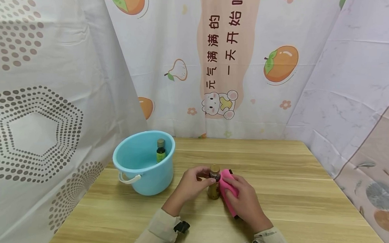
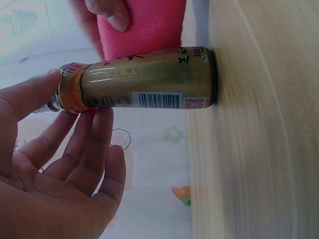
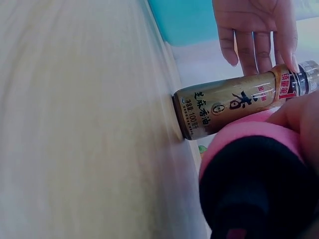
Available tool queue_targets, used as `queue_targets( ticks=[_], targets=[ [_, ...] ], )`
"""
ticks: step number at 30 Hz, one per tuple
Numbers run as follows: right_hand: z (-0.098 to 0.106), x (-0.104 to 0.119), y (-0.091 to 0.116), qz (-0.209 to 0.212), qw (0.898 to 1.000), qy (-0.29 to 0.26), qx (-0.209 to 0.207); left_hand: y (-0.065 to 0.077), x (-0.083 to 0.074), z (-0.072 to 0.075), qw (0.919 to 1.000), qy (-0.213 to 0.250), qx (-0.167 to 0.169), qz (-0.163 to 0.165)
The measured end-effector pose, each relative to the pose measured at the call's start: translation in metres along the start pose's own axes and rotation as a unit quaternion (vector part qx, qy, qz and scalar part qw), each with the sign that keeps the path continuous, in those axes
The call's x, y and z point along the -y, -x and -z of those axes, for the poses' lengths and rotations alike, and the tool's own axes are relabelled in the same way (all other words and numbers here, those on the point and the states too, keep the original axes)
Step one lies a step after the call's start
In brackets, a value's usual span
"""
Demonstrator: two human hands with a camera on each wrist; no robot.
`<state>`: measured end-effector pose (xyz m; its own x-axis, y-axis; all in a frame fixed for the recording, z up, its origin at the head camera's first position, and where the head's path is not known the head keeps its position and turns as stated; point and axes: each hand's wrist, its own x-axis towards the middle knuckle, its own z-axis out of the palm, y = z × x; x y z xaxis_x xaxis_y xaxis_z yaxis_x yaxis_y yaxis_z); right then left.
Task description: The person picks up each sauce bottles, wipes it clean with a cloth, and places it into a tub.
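Note:
A small bottle of sesame oil [image 1: 214,192] stands upright on the table, with a gold label and a gold-coloured cap. My left hand [image 1: 191,183] pinches it near the neck between thumb and fingers, as the left wrist view shows. On the bottle's other side, my right hand [image 1: 244,199] grips a bright pink cloth [image 2: 149,30] with black ends. The cloth lies against the label side of the bottle. In the right wrist view, the cloth's black end [image 3: 259,184] covers much of the right fingers.
To the left on the wooden table [image 1: 291,196] stands a light blue bucket [image 1: 153,182] with a white handle [image 1: 129,180]. Inside the bucket is a dark bottle [image 1: 161,154] with a green-yellow label. Printed curtains [image 1: 184,39] hang behind the table and at both sides.

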<state>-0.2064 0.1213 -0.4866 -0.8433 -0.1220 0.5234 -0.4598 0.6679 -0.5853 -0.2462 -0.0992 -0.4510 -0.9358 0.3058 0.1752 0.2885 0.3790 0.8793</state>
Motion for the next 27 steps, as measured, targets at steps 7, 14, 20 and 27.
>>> queue_targets(
  ticks=[7,14,20,27],
  targets=[
    [-0.0007,-0.0021,0.0003,0.037,0.998,-0.024,-0.036,0.0002,-0.0010,0.0001,1.0000,0.002,0.006,-0.005],
    [0.0004,-0.0024,-0.0006,0.054,0.996,-0.034,-0.062,-0.0015,0.0007,-0.0001,0.9997,-0.008,0.010,-0.019],
    [0.0032,-0.0013,-0.0023,0.080,0.992,-0.040,-0.090,-0.0021,0.0011,-0.0006,0.9995,-0.007,0.017,-0.025],
    [0.0028,-0.0012,-0.0022,0.070,0.993,-0.052,-0.078,-0.0012,-0.0004,-0.0003,0.9996,-0.006,0.018,-0.023]
  ],
)
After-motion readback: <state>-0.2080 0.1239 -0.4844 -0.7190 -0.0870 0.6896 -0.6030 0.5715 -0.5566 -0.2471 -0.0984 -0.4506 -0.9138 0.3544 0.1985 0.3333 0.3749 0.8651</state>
